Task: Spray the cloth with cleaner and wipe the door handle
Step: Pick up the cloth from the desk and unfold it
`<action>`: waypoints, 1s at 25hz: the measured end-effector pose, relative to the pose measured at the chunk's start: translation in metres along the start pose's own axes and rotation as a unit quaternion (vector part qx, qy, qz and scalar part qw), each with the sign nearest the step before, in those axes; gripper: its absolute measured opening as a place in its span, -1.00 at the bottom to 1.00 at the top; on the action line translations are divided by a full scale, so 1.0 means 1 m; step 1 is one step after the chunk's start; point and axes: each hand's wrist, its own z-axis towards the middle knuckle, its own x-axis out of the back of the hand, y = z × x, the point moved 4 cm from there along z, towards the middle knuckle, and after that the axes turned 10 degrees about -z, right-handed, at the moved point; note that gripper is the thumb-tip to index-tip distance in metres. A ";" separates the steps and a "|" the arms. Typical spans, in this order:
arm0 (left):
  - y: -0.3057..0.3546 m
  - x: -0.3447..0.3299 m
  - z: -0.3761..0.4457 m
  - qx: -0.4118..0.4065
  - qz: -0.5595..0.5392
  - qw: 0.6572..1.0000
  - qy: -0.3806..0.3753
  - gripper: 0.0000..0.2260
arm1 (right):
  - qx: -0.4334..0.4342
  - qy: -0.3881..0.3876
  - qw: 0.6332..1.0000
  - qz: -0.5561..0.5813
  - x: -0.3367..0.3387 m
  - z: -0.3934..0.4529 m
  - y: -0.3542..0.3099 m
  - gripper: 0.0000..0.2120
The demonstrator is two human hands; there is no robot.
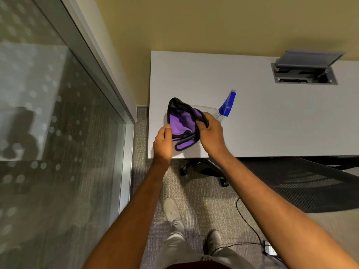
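A purple cloth (181, 124) with a black hem is held up over the near left corner of the white desk (272, 117). My left hand (162, 141) pinches its left edge. My right hand (209, 133) grips its right edge, fingers curled over the hem. Just behind my right hand stands a clear spray bottle with a blue trigger head (227, 104), its body partly hidden by the hand. No door handle is in view.
A glass wall with a metal frame (108, 78) runs along the left. An open cable box (305, 71) is set into the desk at the back right. A black mesh chair (303, 183) stands under the desk edge. A cable (250, 224) lies on the carpet.
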 end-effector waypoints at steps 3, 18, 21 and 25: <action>0.018 0.007 -0.021 0.036 -0.166 0.984 -0.047 -0.63 | 0.029 -0.030 0.999 0.024 0.015 -0.033 -0.020 -0.71; 0.038 -0.006 -0.174 0.123 -0.457 0.876 -0.094 -0.66 | 0.323 -0.164 0.914 -0.181 0.084 -0.211 -0.004 -0.46; 0.032 -0.015 -0.200 0.126 -0.472 0.867 -0.097 -0.62 | 0.316 -0.136 0.927 -0.150 0.103 -0.222 0.011 -0.43; 0.028 -0.031 -0.247 0.095 -0.485 0.865 -0.085 -0.53 | 0.334 -0.119 0.928 -0.112 0.131 -0.249 0.027 -0.47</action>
